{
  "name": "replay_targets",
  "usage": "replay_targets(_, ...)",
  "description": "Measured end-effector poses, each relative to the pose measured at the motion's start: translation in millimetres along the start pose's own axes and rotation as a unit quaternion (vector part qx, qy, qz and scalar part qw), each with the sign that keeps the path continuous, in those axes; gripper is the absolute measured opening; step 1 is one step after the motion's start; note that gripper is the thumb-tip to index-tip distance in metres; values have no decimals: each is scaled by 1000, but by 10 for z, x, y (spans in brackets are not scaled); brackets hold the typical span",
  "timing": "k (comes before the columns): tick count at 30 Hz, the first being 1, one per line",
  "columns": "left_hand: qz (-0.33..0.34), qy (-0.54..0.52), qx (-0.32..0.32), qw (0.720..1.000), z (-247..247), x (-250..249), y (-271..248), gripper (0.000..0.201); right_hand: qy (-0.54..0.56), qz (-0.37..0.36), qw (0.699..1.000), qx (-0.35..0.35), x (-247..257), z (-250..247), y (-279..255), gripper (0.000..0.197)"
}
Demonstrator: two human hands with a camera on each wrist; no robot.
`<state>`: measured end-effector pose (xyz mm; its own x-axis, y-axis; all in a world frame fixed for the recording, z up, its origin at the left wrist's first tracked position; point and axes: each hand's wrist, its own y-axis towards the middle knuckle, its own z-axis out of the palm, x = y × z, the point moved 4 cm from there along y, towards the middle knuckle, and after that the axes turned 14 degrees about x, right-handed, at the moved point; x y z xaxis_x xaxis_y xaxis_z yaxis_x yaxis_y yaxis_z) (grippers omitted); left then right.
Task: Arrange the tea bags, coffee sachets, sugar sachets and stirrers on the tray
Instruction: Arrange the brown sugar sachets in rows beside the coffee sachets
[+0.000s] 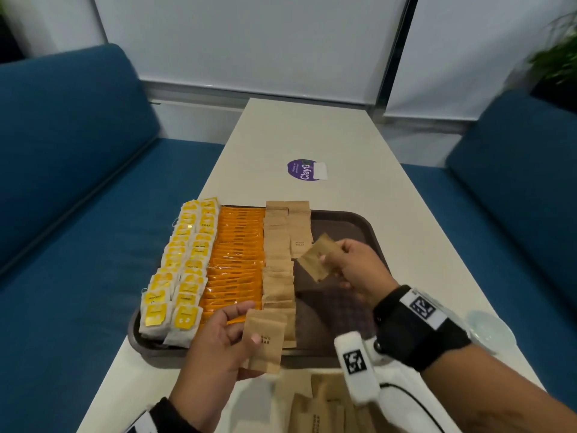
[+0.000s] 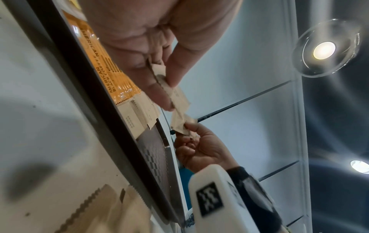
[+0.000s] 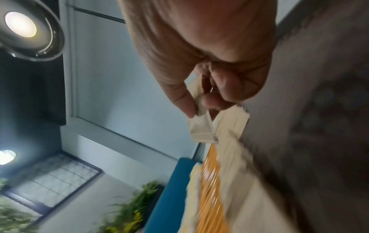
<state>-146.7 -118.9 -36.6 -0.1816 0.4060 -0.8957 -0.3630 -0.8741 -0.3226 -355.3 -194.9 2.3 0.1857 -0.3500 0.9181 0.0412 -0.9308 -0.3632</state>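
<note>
A dark brown tray (image 1: pixel 352 223) lies on the table, filled from the left with yellow tea bags (image 1: pixel 184 264), orange coffee sachets (image 1: pixel 237 260) and brown sugar sachets (image 1: pixel 278 260). A second, shorter sugar row (image 1: pixel 299 229) runs down from the far edge. My left hand (image 1: pixel 218 342) holds a small stack of brown sugar sachets (image 1: pixel 265 339) over the tray's near edge, pinched between thumb and fingers (image 2: pixel 159 88). My right hand (image 1: pixel 352 267) pinches one sugar sachet (image 1: pixel 315 257) above the tray, just below the second row; in the right wrist view this sachet (image 3: pixel 199 124) hangs from the fingertips.
More brown sachets (image 1: pixel 324 407) lie loose on the table (image 1: pixel 312 135) near me. A purple round sticker (image 1: pixel 301 170) sits further up the table. Blue sofas (image 1: pixel 62 182) flank both sides. The tray's right half shows bare patterned floor (image 1: pixel 337 301). A clear dish (image 1: pixel 490 331) sits at right.
</note>
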Motion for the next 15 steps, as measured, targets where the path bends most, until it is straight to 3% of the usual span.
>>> replay_targets(3, -7, -2, -18, 1000, -75, -1, 60, 28, -84, 16, 996, -13, 65, -134, 369, 3)
replay_targets(8, -11, -9, -42, 999, -196, 16, 140, 21, -213, 93, 971, 51, 13, -94, 883, 11)
replay_targets(12, -1, 0, -59, 998, -268, 57, 204, 23, -249, 87, 964, 43, -13, -24, 1077, 23)
replay_targets(15, 4, 13, -72, 997, -291, 79, 234, 24, -277, 86, 956, 36, -33, 4, 1151, 20)
